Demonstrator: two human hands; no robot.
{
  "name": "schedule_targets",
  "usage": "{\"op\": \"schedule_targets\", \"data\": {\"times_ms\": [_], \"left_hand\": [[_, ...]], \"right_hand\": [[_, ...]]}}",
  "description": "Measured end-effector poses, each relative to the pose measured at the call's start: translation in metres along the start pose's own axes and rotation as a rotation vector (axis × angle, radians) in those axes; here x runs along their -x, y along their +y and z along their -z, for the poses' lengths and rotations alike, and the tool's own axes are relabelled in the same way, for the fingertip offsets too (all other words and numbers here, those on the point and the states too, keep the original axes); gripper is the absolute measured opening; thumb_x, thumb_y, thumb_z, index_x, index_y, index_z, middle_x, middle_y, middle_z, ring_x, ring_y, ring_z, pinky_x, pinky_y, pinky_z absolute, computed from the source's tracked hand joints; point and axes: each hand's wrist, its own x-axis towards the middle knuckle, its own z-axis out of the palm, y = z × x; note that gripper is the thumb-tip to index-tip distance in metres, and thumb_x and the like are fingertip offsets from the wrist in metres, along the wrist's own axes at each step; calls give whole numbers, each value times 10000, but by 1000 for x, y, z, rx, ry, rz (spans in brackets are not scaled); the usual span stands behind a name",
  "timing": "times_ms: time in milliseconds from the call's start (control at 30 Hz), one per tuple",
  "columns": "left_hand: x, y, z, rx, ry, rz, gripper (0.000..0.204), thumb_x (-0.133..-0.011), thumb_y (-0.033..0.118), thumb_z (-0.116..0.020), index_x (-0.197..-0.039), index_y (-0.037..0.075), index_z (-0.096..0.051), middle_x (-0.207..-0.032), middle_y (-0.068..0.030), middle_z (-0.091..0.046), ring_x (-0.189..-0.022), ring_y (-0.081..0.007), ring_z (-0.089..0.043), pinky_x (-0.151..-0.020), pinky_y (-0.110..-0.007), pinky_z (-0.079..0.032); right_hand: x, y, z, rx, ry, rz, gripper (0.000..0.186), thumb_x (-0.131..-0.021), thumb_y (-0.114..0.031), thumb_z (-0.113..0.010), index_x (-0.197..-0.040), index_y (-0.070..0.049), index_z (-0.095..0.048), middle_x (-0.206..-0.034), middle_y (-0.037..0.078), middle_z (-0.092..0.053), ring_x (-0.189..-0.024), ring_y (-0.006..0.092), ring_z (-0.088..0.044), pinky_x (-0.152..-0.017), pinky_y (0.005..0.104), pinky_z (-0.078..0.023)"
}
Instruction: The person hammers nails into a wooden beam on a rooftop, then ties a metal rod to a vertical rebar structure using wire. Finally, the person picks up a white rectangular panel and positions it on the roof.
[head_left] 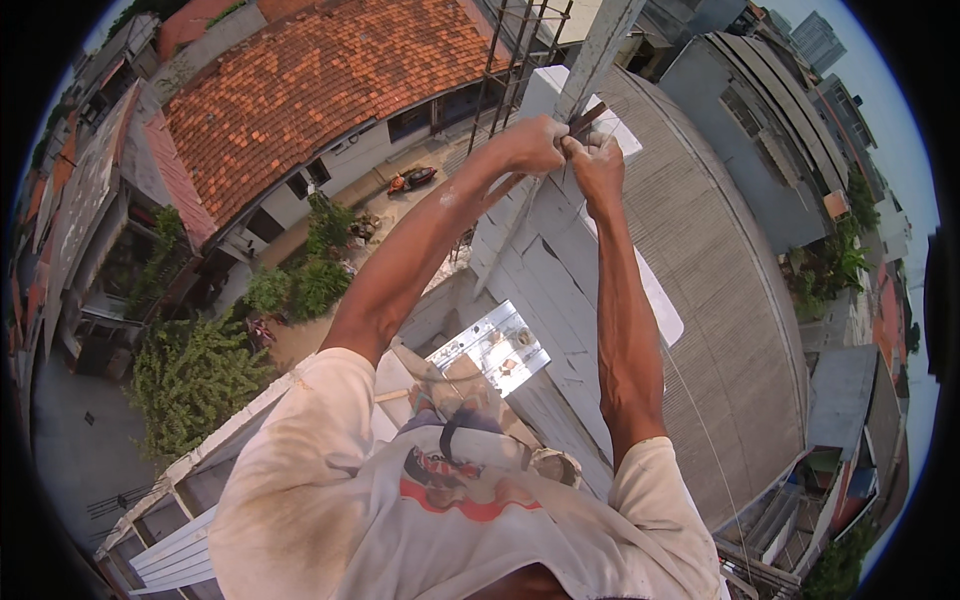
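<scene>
Head — brown bar [589,118], seemingly behind fingers [574,148]

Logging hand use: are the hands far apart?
No, the left hand and right hand are close together at the brown bar.

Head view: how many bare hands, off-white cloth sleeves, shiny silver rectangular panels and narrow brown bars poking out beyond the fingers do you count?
Left hand and right hand, both bare: 2
Off-white cloth sleeves: 2
Shiny silver rectangular panel: 1
Narrow brown bar: 1
Total: 6
</scene>
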Motion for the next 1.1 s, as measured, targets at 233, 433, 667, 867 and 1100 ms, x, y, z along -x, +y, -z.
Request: {"op": "schedule_targets", "data": {"times_ms": [233, 433, 667, 867, 1100], "left_hand": [[-7, -19, -20, -244, 481, -169, 404, -755, 121, -807, -1093, -55, -672, -1060, -236, -690, -1038, -380, -690, -917, -437, -546], [-17, -30, -55, 44, 816, -254, 606, -725, 126, -853, -1258, -59, -631, -1243, -267, -628, -1193, -402, -630, -1018, -442, -509], [-32, -35, -69, 90, 936, -270, 572, -724, 70, -841, -1248, -42, -640, -1185, -232, -693, -1115, -393, -686, -978, -429, -546], [-38, -41, -93, 136, 1069, -359, 491, -783, 22, -792, -1244, -34, -634, -1314, -243, -666, -1198, -406, -660, -1002, -442, -539], [-49, -49, -115, -114, 1235, -325, 498, -771, 99, -819, -1221, 1, -628, -1389, -218, -632, -1166, -377, -673, -971, -436, -559]], "right_hand": [[-8, 20, -4, 299, 123, 158, 438, -910, -241, -746, -1190, 83, -654, -1023, 306, -739, -1006, 427, -731, -909, 472, -550], [2, -1, -2, 204, 66, 69, 337, -933, -215, -692, -1113, 69, -682, -989, 287, -746, -961, 430, -734, -873, 483, -553], [-10, 3, 1, 272, 83, 233, 233, -930, -176, -642, -979, 48, -680, -889, 283, -732, -840, 445, -731, -798, 502, -552], [-13, -4, 6, 413, 51, 294, 217, -954, -176, -620, -958, 36, -663, -830, 284, -716, -826, 473, -716, -775, 534, -544], [4, -21, 15, 699, -40, 262, 224, -986, -218, -655, -1003, 2, -692, -890, 263, -718, -794, 436, -708, -736, 486, -549]]}}
